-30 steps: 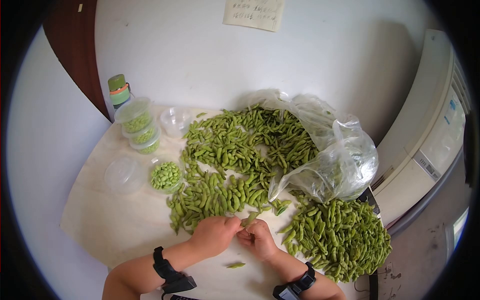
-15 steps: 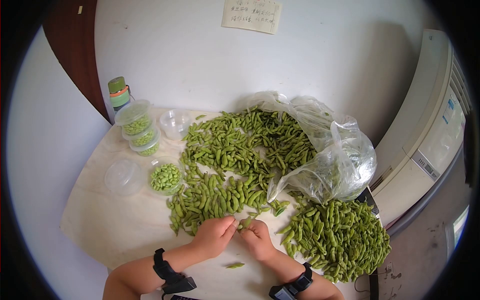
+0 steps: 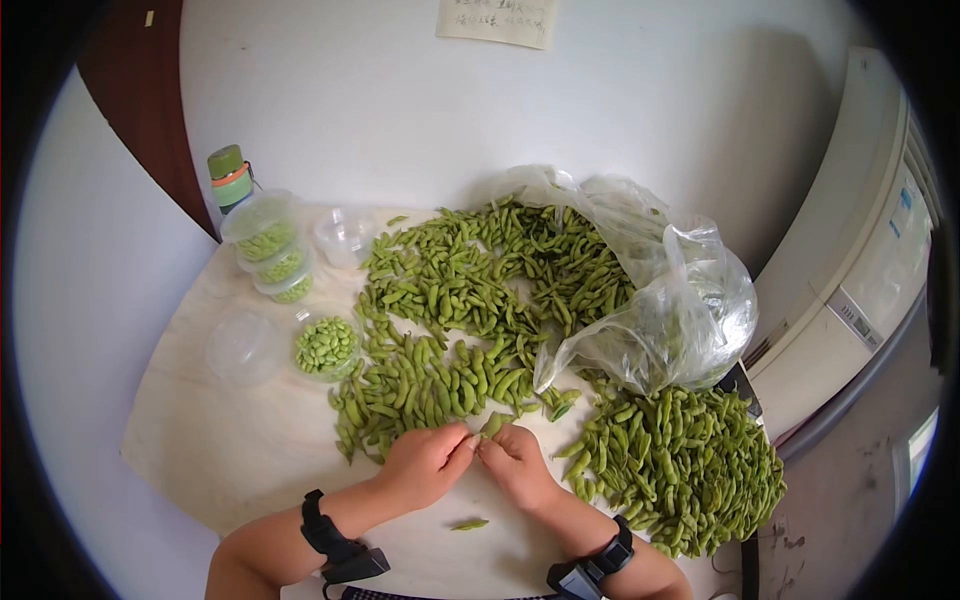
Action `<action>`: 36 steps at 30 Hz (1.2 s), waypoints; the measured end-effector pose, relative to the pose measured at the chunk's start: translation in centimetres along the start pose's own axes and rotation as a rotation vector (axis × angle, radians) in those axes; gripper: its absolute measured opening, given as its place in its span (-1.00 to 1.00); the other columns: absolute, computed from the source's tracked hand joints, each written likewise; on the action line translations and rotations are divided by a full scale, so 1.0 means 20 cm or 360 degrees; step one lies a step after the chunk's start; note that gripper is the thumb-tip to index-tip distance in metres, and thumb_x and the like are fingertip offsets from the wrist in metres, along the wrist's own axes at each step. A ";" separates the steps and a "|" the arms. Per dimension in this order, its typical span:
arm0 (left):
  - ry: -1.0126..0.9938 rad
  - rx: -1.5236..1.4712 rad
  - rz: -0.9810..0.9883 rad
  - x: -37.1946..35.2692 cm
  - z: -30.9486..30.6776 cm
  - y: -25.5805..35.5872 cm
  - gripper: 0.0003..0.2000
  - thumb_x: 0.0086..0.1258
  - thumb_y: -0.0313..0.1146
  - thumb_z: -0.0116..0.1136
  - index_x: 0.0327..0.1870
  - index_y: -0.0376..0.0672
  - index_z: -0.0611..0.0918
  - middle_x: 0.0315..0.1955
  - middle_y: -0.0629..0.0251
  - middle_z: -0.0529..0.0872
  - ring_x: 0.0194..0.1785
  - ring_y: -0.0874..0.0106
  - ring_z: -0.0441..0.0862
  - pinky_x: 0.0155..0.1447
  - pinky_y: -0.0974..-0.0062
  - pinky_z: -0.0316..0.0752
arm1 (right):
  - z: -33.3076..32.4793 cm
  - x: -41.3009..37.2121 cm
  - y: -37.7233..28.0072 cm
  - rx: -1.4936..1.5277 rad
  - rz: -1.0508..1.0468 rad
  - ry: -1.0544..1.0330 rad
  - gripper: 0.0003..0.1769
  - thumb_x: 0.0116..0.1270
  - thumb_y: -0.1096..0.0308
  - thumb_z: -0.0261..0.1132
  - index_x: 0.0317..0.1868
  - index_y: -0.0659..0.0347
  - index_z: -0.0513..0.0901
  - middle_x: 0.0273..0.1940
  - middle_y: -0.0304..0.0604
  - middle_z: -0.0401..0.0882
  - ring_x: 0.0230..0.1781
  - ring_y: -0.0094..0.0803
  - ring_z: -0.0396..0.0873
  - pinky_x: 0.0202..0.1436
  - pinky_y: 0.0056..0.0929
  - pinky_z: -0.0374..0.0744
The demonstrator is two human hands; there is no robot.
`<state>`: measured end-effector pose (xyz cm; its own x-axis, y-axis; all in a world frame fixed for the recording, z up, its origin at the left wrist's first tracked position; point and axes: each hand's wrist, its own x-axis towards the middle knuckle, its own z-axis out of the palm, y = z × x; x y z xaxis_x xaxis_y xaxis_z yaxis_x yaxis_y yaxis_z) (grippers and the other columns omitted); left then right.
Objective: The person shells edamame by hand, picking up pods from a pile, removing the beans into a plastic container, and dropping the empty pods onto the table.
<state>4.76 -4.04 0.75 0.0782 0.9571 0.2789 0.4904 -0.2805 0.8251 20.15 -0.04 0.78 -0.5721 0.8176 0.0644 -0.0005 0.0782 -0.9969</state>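
Close to the front of the table, my left hand [image 3: 426,466] and my right hand [image 3: 519,468] meet, fingers pinched around one green soybean pod [image 3: 494,424]. The pod sticks up between the fingertips; its lower end is hidden by them. A loose pod [image 3: 468,524] lies on the tabletop below my hands. Just beyond my fingers spreads a heap of unshelled pods [image 3: 440,385]. Left of that heap, an uncovered clear tub [image 3: 350,368] holds shelled green beans [image 3: 325,344].
A clear lid [image 3: 242,347] lies left of the tub. Behind are stacked lidded tubs of beans [image 3: 268,240], another clear tub [image 3: 345,238] and a green bottle [image 3: 230,177]. A plastic bag [image 3: 690,310] and a second pod pile [image 3: 680,470] occupy the right side.
The view has shifted slightly. My hands stay together on the pod, their fingertips a little closer to each other. The surrounding piles and tubs look the same.
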 end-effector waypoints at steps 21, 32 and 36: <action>0.0134 0.0713 0.0477 0.00 -0.02 -0.01 -0.83 0.18 -0.33 0.21 -0.45 -0.16 0.46 -0.75 0.25 0.46 -0.67 0.23 0.47 -0.59 0.32 0.32 | -0.02 0.03 0.03 0.0660 0.0474 0.0171 -0.82 0.26 0.34 -0.04 -0.48 0.17 0.40 -0.57 -0.33 0.25 -0.61 -0.61 0.19 -0.59 -0.64 0.16; -0.0496 0.0842 0.0750 -0.01 0.00 -0.02 -0.84 0.21 -0.34 0.10 -0.55 -0.13 0.47 -0.67 0.29 0.50 -0.57 0.23 0.51 -0.53 0.26 0.36 | -0.08 0.05 0.02 0.1050 0.0347 0.0449 -0.78 0.23 0.27 -0.01 -0.38 0.23 0.48 -0.44 -0.22 0.44 -0.58 -0.55 0.29 -0.57 -0.63 0.19; -0.0104 0.0822 0.0651 0.02 -0.02 -0.04 -0.94 0.17 -0.44 0.06 -0.45 -0.20 0.54 -0.46 0.25 0.57 -0.33 0.25 0.55 -0.27 0.34 0.46 | -0.07 0.05 0.00 0.1008 0.0373 0.0508 -0.80 0.24 0.27 0.00 -0.33 0.21 0.49 -0.41 -0.23 0.45 -0.59 -0.57 0.30 -0.59 -0.66 0.18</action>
<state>4.05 -3.48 0.44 0.3911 0.7878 0.4758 0.7620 -0.5671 0.3127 20.63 1.57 0.86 -0.3495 0.9059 -0.2392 -0.4354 -0.3831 -0.8147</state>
